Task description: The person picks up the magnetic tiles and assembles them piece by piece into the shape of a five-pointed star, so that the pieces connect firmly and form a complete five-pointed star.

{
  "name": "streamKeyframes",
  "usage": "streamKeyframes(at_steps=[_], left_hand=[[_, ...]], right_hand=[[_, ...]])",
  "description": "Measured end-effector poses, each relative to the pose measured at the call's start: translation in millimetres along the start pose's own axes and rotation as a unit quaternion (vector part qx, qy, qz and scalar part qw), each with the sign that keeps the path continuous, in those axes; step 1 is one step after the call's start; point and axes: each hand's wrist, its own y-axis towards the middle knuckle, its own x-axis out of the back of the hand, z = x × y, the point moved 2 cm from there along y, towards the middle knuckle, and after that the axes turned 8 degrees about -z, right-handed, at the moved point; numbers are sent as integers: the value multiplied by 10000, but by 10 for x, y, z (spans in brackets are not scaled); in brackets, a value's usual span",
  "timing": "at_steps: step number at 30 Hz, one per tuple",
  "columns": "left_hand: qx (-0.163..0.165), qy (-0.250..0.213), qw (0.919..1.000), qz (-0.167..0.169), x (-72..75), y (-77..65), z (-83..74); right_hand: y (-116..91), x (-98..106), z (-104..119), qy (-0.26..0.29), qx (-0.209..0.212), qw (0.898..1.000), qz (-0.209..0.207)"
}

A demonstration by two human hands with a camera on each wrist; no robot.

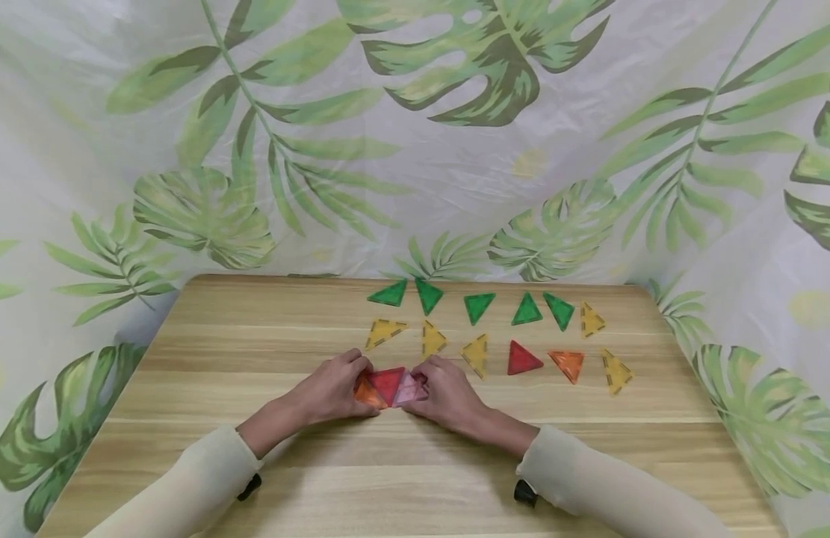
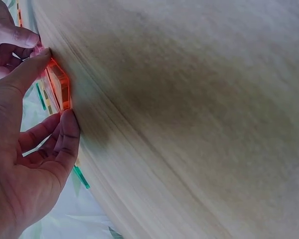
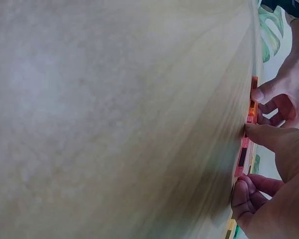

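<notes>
Tile in red (image 1: 386,383) lies between left hand (image 1: 335,387), pinching an orange tile (image 1: 370,395), and right hand (image 1: 451,394), pinching a pink tile (image 1: 408,390).

No readable txt, labels, brands, nos. or signs in any view.

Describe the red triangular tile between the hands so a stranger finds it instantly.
On the wooden table, find the left hand and right hand. The red triangular tile sits between them, flanked by an orange tile and a pink tile; the other red triangle lies apart.
</notes>
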Motion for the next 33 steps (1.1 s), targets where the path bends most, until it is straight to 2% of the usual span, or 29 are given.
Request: streamKeyframes(at_steps=[5,9,15,20,25,33], left_hand=[[-108,-76,9999,12,2,-16,18],[-230,-185,9996,33,10,-13,15],[-346,-428,9984,107,28,-15,26],[-432,-516,9976,185,49,2,26],[-512,-555,9969,235,55,18,22],[-713,-538,9956,282,65,27,-18]], right_hand=[[12,27,-19,240,-72,9996,153],[0,93,-105,646,-287,9971,271],[-39,309,-299,1096,-329,9934,88],[-79,560,-490,854,-120,9962,-140],[-167,784,-781,612,-4,9979,-219],[-322,1015,-1268,234,-144,9994,-228]])
